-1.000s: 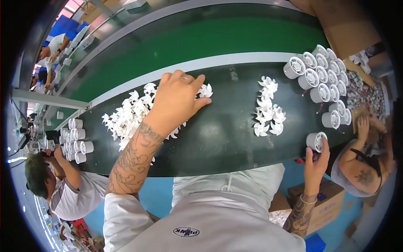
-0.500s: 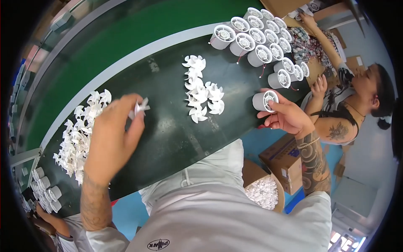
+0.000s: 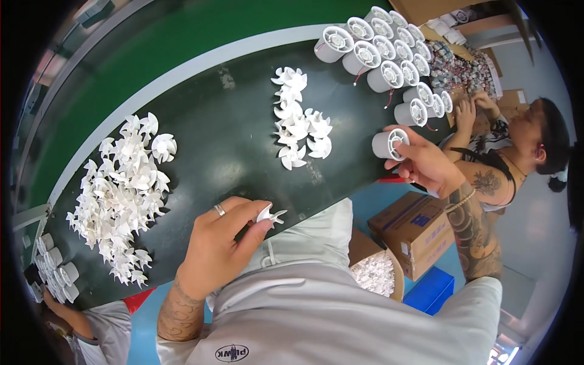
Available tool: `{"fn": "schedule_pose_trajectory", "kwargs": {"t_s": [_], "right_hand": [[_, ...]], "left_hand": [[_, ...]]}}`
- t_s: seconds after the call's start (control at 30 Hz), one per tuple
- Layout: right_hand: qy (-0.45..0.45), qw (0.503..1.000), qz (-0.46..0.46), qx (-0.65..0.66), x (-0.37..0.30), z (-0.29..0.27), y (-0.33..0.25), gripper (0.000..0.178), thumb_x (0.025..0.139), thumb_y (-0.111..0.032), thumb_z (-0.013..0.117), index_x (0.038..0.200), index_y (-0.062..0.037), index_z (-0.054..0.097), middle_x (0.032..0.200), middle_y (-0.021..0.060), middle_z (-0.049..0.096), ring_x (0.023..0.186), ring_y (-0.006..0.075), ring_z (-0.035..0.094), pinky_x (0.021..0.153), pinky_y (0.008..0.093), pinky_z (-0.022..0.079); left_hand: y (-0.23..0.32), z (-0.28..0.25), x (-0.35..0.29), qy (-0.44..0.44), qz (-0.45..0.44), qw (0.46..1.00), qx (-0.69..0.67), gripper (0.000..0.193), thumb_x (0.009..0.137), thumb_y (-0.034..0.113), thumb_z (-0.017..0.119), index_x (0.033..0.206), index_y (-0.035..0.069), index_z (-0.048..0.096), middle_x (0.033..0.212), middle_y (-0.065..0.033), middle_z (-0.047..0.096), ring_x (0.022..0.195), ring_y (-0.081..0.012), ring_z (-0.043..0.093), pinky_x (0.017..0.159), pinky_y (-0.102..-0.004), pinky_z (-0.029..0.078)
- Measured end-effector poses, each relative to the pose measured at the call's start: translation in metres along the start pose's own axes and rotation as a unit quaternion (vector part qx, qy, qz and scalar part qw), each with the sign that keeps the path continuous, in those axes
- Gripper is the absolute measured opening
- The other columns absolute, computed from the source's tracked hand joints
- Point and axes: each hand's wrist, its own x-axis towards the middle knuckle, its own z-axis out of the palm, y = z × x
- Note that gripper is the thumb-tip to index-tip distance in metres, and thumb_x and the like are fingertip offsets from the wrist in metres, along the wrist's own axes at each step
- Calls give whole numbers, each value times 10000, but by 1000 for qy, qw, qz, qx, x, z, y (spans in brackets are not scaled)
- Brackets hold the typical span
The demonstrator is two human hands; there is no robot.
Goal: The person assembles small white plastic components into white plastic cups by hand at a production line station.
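Observation:
My left hand (image 3: pixel 222 240), a ring on one finger, pinches a small white fan blade (image 3: pixel 269 214) between thumb and fingers near the table's front edge. In my right hand (image 3: pixel 429 161) is a white round fan housing (image 3: pixel 389 144), its spoked face turned toward me and the fingers closed about its side. A big heap of white fan blades (image 3: pixel 121 194) lies on the dark green table at the left. A smaller cluster of the same blades (image 3: pixel 295 121) lies between my two hands, further back.
Rows of white fan housings (image 3: pixel 383 48), some with red wires, stand at the far right. A co-worker (image 3: pixel 499 146) sits beyond them by a pile of small parts (image 3: pixel 456 67). More housings (image 3: pixel 58 274) stand at the left end, near another person's arm (image 3: pixel 70 316). Cardboard boxes (image 3: pixel 410 231) are below right.
My left hand has moved right and toward me, away from the heap, carrying the fan blade. My right hand still holds the housing. The co-worker's raised arm has come down.

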Motion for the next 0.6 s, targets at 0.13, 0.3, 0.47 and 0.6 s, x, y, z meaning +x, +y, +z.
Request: {"fn": "schedule_pose_trajectory", "kwargs": {"t_s": [0.13, 0.3, 0.47, 0.6], "right_hand": [[2, 999, -36, -13, 6, -4, 0, 312, 1011, -186, 479, 1322, -172, 470, 833, 101, 593, 492, 62, 406, 425, 187, 321], [-102, 967, -127, 197, -29, 47, 39, 424, 970, -243, 558, 1362, -170, 414, 942, 132, 564, 664, 113, 490, 474, 177, 350], [-103, 916, -52, 384, -55, 122, 133, 532, 897, -373, 645, 1343, -206, 408, 1059, 115, 555, 852, 208, 560, 557, 238, 418], [-150, 933, -135, 299, -37, 164, 185, 428, 896, -364, 641, 1220, -165, 443, 1053, 59, 528, 940, 143, 530, 727, 254, 426]], "left_hand": [[-4, 8, 0, 26, -13, 999, -44, 161, 817, 14, 705, 973, -7, 671, 813, -113, 638, 641, -206, 610, 563, -279, 471], [-13, 29, 0, 38, -43, 971, -230, 144, 825, -93, 642, 958, -40, 660, 953, -118, 632, 820, -170, 631, 704, -258, 504], [0, 36, 4, -19, 132, 961, -241, 174, 764, -31, 721, 933, 3, 693, 980, -111, 611, 925, -269, 625, 766, -337, 517], [1, 26, -4, -90, 105, 950, -280, 201, 760, 83, 778, 949, 62, 716, 1120, -108, 576, 1011, -263, 584, 805, -351, 497]]}}
